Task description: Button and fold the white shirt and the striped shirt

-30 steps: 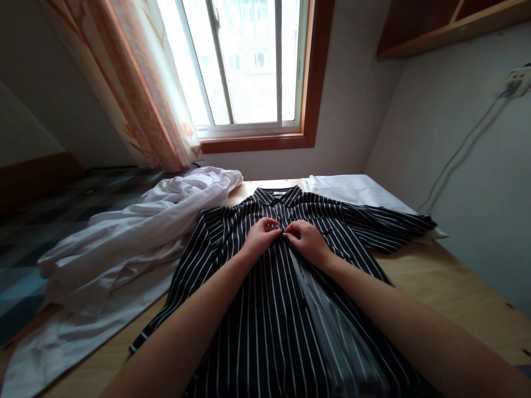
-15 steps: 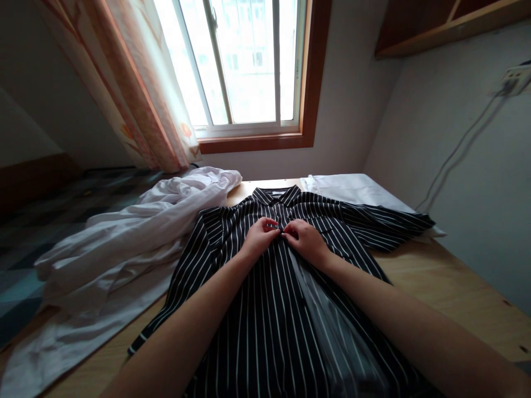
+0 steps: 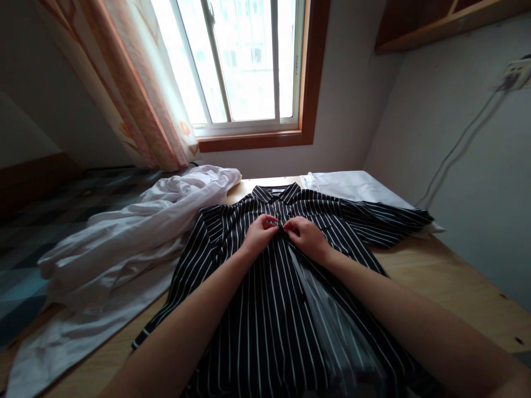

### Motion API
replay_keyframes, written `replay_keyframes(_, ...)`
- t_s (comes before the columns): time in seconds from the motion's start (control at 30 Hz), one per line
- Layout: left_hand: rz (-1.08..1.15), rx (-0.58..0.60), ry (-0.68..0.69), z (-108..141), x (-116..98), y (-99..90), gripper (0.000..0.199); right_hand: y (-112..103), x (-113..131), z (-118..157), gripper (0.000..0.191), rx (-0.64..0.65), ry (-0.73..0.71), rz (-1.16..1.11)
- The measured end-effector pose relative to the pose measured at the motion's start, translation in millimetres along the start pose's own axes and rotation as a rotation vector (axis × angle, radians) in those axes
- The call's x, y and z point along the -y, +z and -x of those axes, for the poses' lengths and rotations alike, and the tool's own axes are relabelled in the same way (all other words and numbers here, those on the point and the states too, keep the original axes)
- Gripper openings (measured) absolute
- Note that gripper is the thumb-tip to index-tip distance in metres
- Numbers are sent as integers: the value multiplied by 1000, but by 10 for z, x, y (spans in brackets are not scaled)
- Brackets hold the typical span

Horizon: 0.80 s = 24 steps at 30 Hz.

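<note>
A black shirt with white stripes (image 3: 265,298) lies front up, its collar toward the window and its sleeves spread to both sides. My left hand (image 3: 260,235) pinches the front edge of the shirt at the upper chest. Close beside it, my right hand (image 3: 306,237) pinches the other front edge, the fingertips of both hands nearly touching. Below the hands the front hangs apart, showing the greyish inner side of the cloth. Any button between the fingertips is too small to make out.
The shirt rests on a wooden table (image 3: 448,276). Crumpled white cloth (image 3: 124,249) lies at the left, beside a dark checked surface (image 3: 25,243). Folded white cloth (image 3: 352,184) sits at the back right. A cord (image 3: 456,143) hangs down the right wall.
Both hands stay at the same spot on the shirt, with only slight movement of the fingers. The view has shifted very slightly.
</note>
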State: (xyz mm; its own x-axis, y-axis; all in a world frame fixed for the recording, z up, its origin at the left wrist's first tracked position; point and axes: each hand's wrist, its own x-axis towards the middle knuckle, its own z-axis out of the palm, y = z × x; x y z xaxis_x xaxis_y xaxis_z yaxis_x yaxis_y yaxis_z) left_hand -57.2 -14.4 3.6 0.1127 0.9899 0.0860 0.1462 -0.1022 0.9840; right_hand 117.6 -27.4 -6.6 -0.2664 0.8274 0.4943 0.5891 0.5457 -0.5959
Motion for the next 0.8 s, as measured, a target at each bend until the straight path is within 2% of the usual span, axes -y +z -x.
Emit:
replay_keyframes(0.4, -8, -40, -6, 13, -24, 7, 24, -28, 38, 24, 18, 20, -21, 31)
replay_keyframes(0.67, -17, -34, -5, 4, -15, 13, 22, -51, 40, 5, 13, -2, 88, -126)
replay_keyframes(0.8, -51, -16, 10, 0, -8, 19, 22, -49, 29, -21, 12, 9, 113, -96)
